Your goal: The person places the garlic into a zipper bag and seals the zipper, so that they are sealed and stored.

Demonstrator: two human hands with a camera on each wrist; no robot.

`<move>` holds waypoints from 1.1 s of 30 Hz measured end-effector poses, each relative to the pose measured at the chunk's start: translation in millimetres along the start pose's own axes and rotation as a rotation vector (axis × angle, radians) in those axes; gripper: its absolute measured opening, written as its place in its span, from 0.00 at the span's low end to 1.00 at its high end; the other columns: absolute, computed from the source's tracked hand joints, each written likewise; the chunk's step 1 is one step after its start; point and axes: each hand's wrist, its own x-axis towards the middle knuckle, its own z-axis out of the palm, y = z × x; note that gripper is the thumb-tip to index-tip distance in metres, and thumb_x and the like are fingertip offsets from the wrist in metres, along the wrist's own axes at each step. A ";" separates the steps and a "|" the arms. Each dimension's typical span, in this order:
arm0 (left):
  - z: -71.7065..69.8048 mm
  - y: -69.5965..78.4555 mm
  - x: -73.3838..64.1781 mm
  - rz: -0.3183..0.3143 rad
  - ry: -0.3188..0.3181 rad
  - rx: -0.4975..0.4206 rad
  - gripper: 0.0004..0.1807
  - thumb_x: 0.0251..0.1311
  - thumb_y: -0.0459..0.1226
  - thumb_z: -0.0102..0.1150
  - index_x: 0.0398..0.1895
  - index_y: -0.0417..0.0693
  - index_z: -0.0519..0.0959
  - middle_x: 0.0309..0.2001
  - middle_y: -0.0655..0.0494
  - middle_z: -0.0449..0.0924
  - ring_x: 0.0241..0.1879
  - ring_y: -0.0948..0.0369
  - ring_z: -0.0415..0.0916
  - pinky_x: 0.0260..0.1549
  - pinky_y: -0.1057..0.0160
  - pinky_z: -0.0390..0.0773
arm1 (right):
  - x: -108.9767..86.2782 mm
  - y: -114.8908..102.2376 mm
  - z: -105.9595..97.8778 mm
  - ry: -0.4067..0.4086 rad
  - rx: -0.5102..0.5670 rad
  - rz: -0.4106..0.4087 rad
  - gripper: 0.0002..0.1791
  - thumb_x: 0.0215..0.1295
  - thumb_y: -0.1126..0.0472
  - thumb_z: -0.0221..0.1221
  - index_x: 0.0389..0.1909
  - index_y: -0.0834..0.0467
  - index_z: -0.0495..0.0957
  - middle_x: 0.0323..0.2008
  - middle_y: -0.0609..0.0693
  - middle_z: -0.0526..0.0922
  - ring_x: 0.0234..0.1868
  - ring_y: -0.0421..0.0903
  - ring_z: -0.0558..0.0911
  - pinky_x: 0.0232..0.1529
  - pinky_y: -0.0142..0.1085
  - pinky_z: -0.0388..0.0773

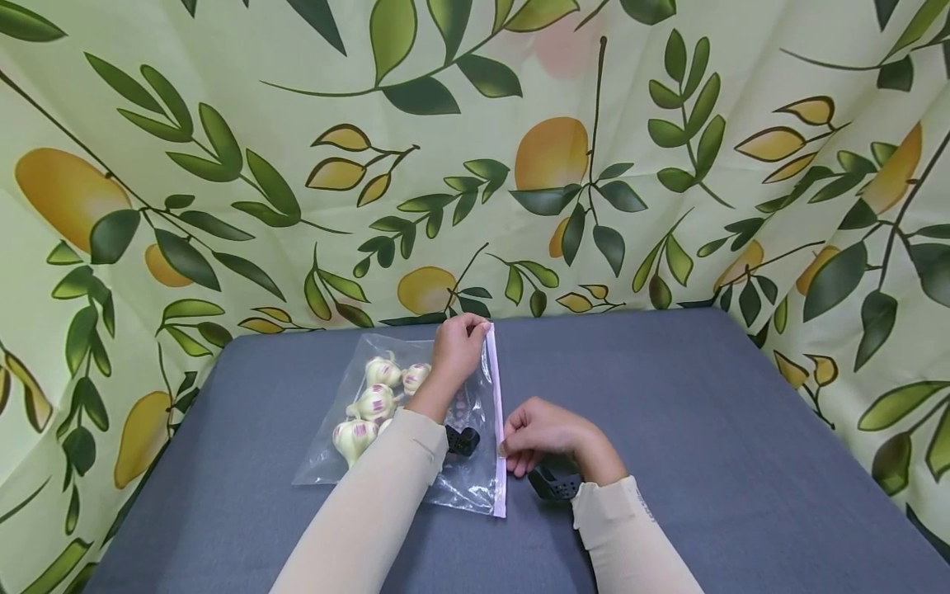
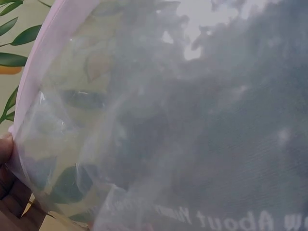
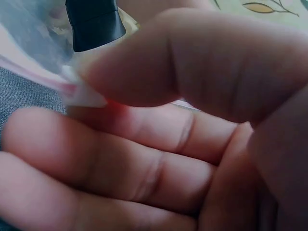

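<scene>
A clear zip bag (image 1: 321, 464) lies on the table with several white-and-purple garlic bulbs (image 1: 373, 403) inside, toward its left side. Along its right edge runs a pink zip strip (image 1: 500, 487). My left hand (image 1: 456, 351) reaches across the bag and pinches the far end of that strip; the left wrist view shows the thumb at the strip's edge. Partway down the strip, my right hand (image 1: 549, 433) pinches a small white slider (image 3: 84, 94) between thumb and index finger, the other fingers curled below. The left forearm hides some of the bulbs.
A grey cloth covers the table (image 1: 631, 371). Behind and beside it hangs a curtain (image 1: 475, 206) printed with leaves and fruit. Each wrist carries a black camera mount (image 1: 552, 483), the left one over the bag.
</scene>
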 end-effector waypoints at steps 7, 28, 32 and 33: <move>2.6 -1.4 0.6 0.004 0.009 0.011 0.07 0.62 0.41 0.57 0.34 0.49 0.83 0.31 0.56 0.81 0.30 0.61 0.73 0.32 0.64 0.74 | -0.9 -0.1 6.2 -0.076 -0.009 0.022 0.07 0.52 0.64 0.62 0.20 0.64 0.79 0.17 0.56 0.82 0.18 0.44 0.82 0.22 0.35 0.79; 0.4 -0.9 7.4 -0.020 0.136 0.015 0.09 0.62 0.40 0.57 0.35 0.45 0.83 0.34 0.52 0.83 0.35 0.56 0.76 0.38 0.59 0.77 | -11.5 -0.5 15.0 -0.186 -0.080 0.020 0.05 0.48 0.66 0.62 0.17 0.61 0.79 0.16 0.54 0.82 0.17 0.45 0.82 0.21 0.32 0.77; 0.1 -0.2 8.5 -0.031 0.134 0.019 0.09 0.62 0.40 0.56 0.35 0.45 0.83 0.33 0.52 0.82 0.35 0.56 0.76 0.38 0.59 0.76 | -12.8 1.2 12.9 -0.181 -0.072 0.016 0.05 0.48 0.66 0.61 0.17 0.62 0.79 0.16 0.54 0.82 0.17 0.44 0.82 0.21 0.30 0.76; 0.0 0.3 8.4 -0.031 0.132 0.023 0.09 0.62 0.40 0.57 0.34 0.46 0.83 0.33 0.52 0.82 0.35 0.57 0.76 0.38 0.60 0.76 | -12.7 1.9 12.1 -0.180 -0.068 0.012 0.06 0.49 0.66 0.61 0.18 0.63 0.79 0.16 0.54 0.82 0.17 0.44 0.82 0.21 0.30 0.76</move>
